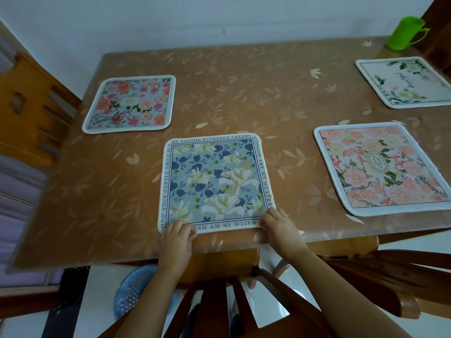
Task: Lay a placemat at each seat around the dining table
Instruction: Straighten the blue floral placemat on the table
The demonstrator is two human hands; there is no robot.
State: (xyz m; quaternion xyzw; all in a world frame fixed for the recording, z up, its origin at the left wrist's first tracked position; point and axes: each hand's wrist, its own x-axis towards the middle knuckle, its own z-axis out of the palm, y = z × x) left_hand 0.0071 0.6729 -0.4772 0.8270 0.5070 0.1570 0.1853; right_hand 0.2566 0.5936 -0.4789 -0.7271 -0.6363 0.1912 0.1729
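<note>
A blue floral placemat [214, 184] with lettering round its border lies flat near the front edge of the dining table [244, 89]. My left hand [177, 236] pinches its near left corner and my right hand [278, 226] pinches its near right corner. Three other placemats lie flat on the table: a red-rose one [130, 104] at the left, a pink floral one [380, 168] at the front right, and a white one with green leaves [405, 81] at the back right.
A green plastic cup [406, 32] stands at the table's back right corner. Wooden chairs stand at the left [26, 106], directly below me [219, 301] and at the right [390, 272]. A blue plastic basket [134, 289] sits on the floor under the table edge. A white wall runs behind the table.
</note>
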